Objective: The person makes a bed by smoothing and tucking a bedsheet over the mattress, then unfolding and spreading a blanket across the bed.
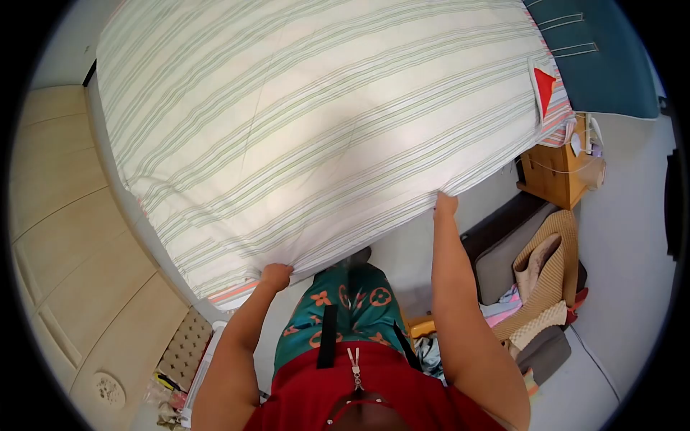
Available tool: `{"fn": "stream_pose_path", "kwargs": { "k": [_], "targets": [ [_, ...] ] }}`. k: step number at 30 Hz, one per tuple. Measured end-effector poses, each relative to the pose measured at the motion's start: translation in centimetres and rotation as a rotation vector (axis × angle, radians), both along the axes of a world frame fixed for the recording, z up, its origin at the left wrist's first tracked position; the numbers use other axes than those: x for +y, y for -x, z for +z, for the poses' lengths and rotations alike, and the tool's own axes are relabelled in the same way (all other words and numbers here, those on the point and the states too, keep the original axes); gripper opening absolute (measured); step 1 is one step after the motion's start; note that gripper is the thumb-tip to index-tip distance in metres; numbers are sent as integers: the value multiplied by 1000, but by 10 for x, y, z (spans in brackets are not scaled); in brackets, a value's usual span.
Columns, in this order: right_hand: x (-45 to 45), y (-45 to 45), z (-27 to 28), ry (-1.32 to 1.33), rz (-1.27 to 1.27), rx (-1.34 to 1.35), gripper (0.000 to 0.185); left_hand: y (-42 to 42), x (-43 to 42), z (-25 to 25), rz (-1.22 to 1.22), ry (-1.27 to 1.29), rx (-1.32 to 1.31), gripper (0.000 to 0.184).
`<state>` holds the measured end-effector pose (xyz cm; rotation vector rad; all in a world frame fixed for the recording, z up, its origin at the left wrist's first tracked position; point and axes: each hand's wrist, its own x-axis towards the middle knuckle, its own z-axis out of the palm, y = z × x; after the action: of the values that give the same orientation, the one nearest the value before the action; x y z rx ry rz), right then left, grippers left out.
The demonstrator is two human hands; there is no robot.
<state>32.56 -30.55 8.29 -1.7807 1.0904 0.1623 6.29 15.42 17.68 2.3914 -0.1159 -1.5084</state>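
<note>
At the lower left, small items in clear wrapping and a yellow-and-black tool (pixel 167 381) lie crowded beside a beige dotted panel (pixel 184 349); whether a container holds them cannot be told. On the right, a wooden nightstand (pixel 553 176) stands near the head of the bed, with small objects and a pale cable on top; what is inside it does not show. Below it, a dark chair (pixel 496 276) with grey padding bears a tan ribbed garment (pixel 557 276) and some pink and pale cloth (pixel 503 305)

A striped sheet (pixel 309 122), white with green and grey lines, covers the bed and reaches its near side, creased toward the lower left corner. The left hand (pixel 275 276) grips its near edge close to that corner, fingers curled into the fabric. The right hand (pixel 446 204) grips the same edge farther toward the headboard (pixel 611 65), fingers closed on the cloth, their tips partly hidden. Coral-striped fabric (pixel 233 293) peeks out under the sheet near the left hand. A red-and-white item (pixel 544 92) lies at the headboard end. Pale wood panelling (pixel 65 237) runs along the left, and the floor (pixel 402 269) is light grey
</note>
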Motion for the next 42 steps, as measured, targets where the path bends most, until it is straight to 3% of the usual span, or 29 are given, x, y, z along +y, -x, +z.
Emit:
{"fn": "stream_pose_path", "kwargs": {
  "k": [3, 5, 7, 9, 11, 16, 20, 23, 29, 33, 40, 42],
  "targets": [
    [11, 5, 46, -39, 22, 130, 53, 9, 8, -16, 47, 12, -56, 20],
    [-8, 7, 25, -42, 19, 252, 53, 7, 7, -20, 76, -2, -45, 20],
    [-34, 19, -29, 111, 16, 128, 44, 6, 3, -24, 116, -42, 29, 20],
    [-25, 12, -19, 428, 216, 111, 56, 3, -4, -30, 173, -29, 2, 20],
    [-7, -1, 10, 561, 303, 154, 67, -3, -6, -14, 254, 0, -52, 22],
    [29, -27, 97, 435, 536, 165, 64, -35, -24, -3, 394, 7, -170, 23],
    [15, -37, 111, 447, 876, 170, 53, -64, -42, 1, 530, 47, -202, 24],
    [-13, -54, 115, 496, 965, 191, 52, -85, -63, 7, 572, 29, -245, 24],
    [-110, -99, 99, 522, 902, 110, 46, -112, -133, 27, 716, -64, -247, 22],
    [-184, -148, 106, 501, 873, 138, 44, -103, -198, -12, 790, 30, -220, 22],
    [-286, -224, 141, 661, 784, 169, 43, -220, -360, 67, 616, 302, -181, 26],
    [-297, -241, 146, 683, 774, 170, 43, -246, -377, 62, 615, 398, -213, 26]
  ]
}}
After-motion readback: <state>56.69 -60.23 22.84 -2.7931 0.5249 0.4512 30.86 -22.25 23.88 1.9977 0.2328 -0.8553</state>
